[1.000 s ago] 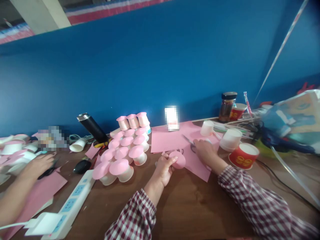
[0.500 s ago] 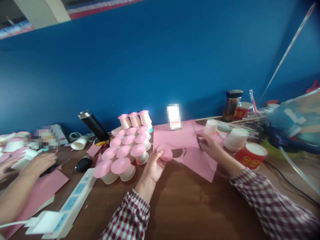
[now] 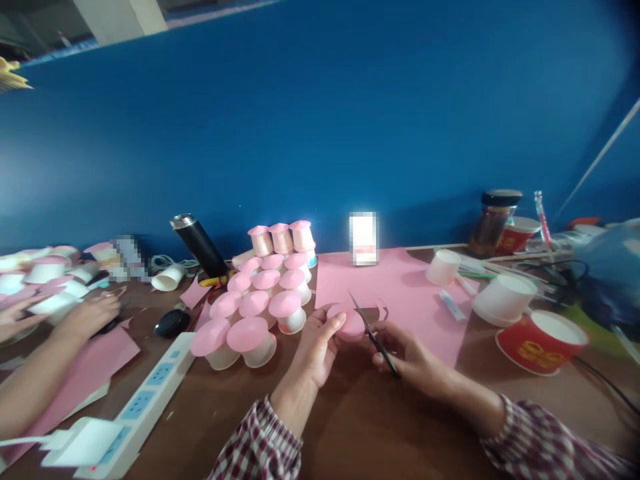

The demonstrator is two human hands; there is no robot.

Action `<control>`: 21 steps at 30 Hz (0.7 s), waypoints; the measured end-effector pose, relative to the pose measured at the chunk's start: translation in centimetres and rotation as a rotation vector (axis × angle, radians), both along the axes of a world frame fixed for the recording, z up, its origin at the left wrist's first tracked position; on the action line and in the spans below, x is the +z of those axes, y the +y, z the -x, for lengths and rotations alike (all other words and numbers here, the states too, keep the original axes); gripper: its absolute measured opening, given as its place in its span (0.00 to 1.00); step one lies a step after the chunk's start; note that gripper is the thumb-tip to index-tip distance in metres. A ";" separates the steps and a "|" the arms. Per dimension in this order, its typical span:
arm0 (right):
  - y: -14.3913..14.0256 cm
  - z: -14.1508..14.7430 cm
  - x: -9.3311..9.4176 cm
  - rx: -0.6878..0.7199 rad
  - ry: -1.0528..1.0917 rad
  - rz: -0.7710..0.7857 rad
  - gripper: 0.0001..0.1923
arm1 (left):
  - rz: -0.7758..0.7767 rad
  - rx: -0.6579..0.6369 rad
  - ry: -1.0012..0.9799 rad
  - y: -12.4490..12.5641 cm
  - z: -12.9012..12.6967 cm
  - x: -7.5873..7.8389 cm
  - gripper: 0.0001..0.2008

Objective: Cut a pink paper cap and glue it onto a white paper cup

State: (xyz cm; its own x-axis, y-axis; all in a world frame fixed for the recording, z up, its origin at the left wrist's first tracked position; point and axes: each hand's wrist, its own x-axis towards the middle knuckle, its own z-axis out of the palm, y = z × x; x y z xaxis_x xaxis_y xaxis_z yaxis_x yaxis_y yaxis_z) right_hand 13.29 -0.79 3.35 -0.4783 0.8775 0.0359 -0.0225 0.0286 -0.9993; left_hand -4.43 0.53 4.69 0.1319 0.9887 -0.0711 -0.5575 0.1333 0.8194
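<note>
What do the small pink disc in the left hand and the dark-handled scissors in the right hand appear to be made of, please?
The small pink disc looks like thin matte paper or card, matching the flat pink sheet behind. The dark-handled scissors seem to have slim metal blades; the handle, mostly hidden by the right hand, is probably plastic.

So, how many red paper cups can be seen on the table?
2. One red cup stands at the near right beside a white cup; another red cup sits far back beside the dark jar. Others may be hidden.

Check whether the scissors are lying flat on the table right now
No, the right hand holds the scissors up beside the pink disc.
</note>
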 end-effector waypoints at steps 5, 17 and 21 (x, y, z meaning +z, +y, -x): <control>0.3 -0.5 0.6 0.058 0.000 -0.023 0.23 | 0.014 0.013 0.028 0.1 0.2 0.0 0.11; 0.8 -1.2 0.5 0.093 -0.064 -0.048 0.22 | 0.029 -0.034 0.082 -0.2 0.2 -0.1 0.12; 0.9 -1.2 0.6 0.116 -0.081 -0.081 0.22 | 0.035 -0.038 0.101 -0.2 0.2 0.0 0.13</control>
State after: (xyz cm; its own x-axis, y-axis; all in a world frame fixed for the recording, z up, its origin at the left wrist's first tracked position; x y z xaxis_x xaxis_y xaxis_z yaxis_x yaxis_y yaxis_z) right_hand 14.45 0.07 3.97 -0.5805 0.8119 0.0615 0.0502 0.1111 -0.9925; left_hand -4.65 0.32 4.72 0.1593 0.9799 -0.1202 -0.4661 0.1819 0.8658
